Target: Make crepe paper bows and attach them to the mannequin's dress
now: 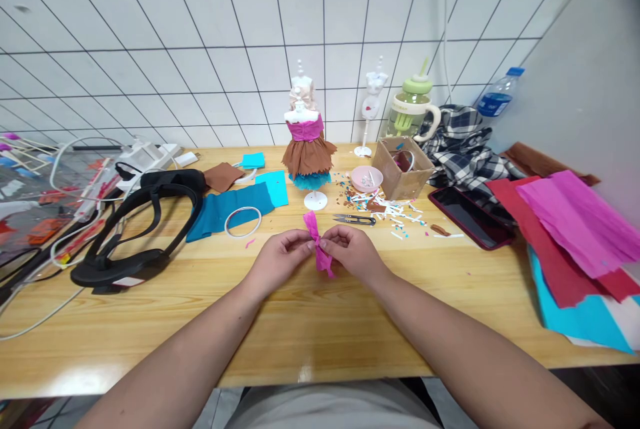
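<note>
The knotted strip (324, 262) is bright magenta, matching the bodice (305, 130) on the front dress form; the skirt (307, 157) beneath is rust-brown, its lower ruffle (311, 181) teal. The folded sheet (223, 211) is deep teal, the square sheet (276, 187) vivid turquoise. The bowl (357, 183) is pale pink, the box (395, 180) tan. The cloth (457, 152) carries a black-and-white check. The bottle cap (515, 71) is blue; the cup lid (417, 86), light green. Yellowish wood grain streaks the worktop (320, 335); dark lines grid the white wall (200, 15).
</note>
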The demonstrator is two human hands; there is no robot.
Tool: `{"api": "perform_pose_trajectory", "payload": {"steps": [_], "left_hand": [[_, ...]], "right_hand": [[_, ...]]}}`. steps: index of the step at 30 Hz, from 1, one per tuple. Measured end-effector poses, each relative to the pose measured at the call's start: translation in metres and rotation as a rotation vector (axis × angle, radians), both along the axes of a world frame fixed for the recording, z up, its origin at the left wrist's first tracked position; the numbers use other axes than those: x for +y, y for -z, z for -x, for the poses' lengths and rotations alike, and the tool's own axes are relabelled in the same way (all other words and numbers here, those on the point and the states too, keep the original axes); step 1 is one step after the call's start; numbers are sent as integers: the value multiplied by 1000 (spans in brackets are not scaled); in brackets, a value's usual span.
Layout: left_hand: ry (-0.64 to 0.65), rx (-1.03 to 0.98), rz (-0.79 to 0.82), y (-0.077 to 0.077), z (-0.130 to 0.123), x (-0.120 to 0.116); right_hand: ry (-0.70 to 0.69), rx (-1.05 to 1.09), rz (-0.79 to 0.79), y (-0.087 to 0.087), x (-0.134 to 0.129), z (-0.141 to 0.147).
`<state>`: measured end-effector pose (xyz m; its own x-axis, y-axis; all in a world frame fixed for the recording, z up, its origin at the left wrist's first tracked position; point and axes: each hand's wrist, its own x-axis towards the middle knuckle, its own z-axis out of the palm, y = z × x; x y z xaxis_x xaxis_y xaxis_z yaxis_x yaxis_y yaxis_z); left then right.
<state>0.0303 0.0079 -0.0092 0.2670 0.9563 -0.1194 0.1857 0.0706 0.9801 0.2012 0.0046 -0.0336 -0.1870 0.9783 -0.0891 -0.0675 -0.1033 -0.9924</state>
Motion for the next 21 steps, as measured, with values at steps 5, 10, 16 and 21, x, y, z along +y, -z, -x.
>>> {"api": "perform_pose_trajectory", "payload": {"steps": [5, 10, 16, 21], "left_hand": [[14, 1, 7, -1, 0, -1], [-5, 89, -14, -2, 2, -2], [48, -1, 43, -2, 1, -3], [84, 29, 26, -6, -1, -5]], "right_hand": [[-47, -13, -43, 2, 0, 0], [-62, -81, -83, -5, -2, 0], [-51, -212, -91, -11, -2, -6], [-31, -266, -131, -9, -3, -5]]}}
